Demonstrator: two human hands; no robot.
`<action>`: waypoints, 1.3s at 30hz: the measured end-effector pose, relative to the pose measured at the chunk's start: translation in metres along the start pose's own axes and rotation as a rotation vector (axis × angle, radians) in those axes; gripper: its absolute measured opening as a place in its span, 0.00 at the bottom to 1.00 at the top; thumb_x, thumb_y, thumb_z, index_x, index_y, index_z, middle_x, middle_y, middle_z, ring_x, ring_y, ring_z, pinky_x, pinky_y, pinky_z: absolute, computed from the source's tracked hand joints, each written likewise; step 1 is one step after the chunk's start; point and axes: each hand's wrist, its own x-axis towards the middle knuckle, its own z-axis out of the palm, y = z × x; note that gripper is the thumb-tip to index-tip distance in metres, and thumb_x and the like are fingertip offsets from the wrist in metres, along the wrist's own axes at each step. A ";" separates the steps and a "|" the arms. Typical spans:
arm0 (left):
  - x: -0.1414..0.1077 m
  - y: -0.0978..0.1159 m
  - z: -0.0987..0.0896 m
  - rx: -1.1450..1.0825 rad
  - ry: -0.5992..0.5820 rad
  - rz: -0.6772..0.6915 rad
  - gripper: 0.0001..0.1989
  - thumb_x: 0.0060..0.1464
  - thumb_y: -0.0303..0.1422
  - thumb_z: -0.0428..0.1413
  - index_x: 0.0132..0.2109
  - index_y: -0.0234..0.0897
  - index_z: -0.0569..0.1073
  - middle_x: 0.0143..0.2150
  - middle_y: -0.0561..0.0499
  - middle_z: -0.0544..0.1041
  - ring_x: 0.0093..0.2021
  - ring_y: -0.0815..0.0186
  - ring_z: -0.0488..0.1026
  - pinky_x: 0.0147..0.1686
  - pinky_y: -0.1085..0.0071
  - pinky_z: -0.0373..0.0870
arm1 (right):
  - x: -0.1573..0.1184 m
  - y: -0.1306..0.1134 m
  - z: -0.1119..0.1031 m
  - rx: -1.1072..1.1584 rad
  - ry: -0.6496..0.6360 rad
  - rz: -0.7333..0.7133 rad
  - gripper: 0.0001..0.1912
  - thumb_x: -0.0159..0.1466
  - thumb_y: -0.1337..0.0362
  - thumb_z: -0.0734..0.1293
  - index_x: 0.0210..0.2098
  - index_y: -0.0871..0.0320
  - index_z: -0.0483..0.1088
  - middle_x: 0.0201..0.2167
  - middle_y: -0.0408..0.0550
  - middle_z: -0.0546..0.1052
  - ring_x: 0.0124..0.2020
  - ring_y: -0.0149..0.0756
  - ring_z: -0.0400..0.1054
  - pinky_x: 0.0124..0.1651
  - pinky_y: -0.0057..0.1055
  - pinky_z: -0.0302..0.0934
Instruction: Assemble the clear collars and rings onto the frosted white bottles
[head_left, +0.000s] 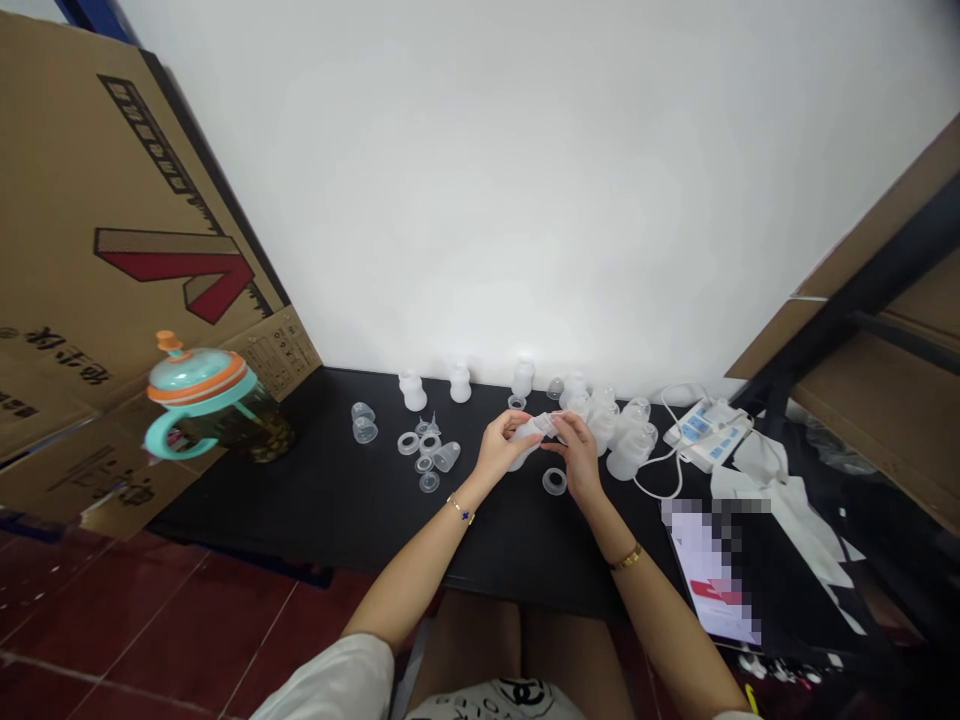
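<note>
My left hand (502, 446) is wrapped round the body of a small frosted baby bottle (523, 456), tilted with its top toward the right. Fingers of my right hand (580, 450) close on the clear top end of the same bottle; whether they pinch a separate part there is hidden. On the black table just below lies a white collar ring (554, 482). Left of my hands is a loose group of rings (409, 443), clear nipples (427, 424) and a clear dome cap (447, 457). Several capped bottles (630, 452) crowd together right of my right hand.
Bottle bodies (412, 390) stand along the wall, with two clear caps (364, 430) farther left. A teal-lidded pitcher (225, 405) stands by a big cardboard box (97, 250). Right are a white power strip (709, 432), cables, tissues (787, 510) and a tablet (709, 580).
</note>
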 end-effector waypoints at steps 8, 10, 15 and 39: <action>-0.005 0.009 -0.001 0.134 0.007 0.067 0.16 0.47 0.37 0.69 0.44 0.39 0.81 0.43 0.47 0.82 0.43 0.59 0.77 0.46 0.66 0.69 | -0.001 -0.002 0.001 -0.016 0.007 0.018 0.16 0.56 0.51 0.76 0.39 0.52 0.79 0.42 0.46 0.77 0.42 0.39 0.72 0.33 0.30 0.75; -0.005 0.010 -0.001 0.163 0.009 0.069 0.16 0.48 0.37 0.68 0.45 0.39 0.82 0.43 0.47 0.83 0.43 0.58 0.77 0.47 0.65 0.70 | -0.001 -0.002 0.001 -0.015 0.001 0.021 0.15 0.56 0.52 0.76 0.39 0.52 0.79 0.42 0.46 0.76 0.42 0.39 0.71 0.33 0.30 0.75; -0.007 0.009 -0.001 0.174 -0.014 0.065 0.17 0.50 0.38 0.67 0.47 0.38 0.81 0.46 0.45 0.83 0.46 0.56 0.78 0.49 0.63 0.71 | -0.001 -0.002 0.001 -0.027 0.025 0.009 0.15 0.55 0.53 0.77 0.38 0.52 0.79 0.41 0.45 0.76 0.41 0.37 0.71 0.33 0.28 0.75; -0.010 0.012 0.003 0.170 0.053 0.052 0.17 0.43 0.38 0.71 0.42 0.41 0.82 0.43 0.46 0.83 0.45 0.55 0.77 0.52 0.60 0.69 | -0.001 -0.003 0.003 -0.057 0.003 0.007 0.16 0.54 0.51 0.77 0.37 0.53 0.78 0.41 0.46 0.78 0.39 0.39 0.71 0.30 0.29 0.72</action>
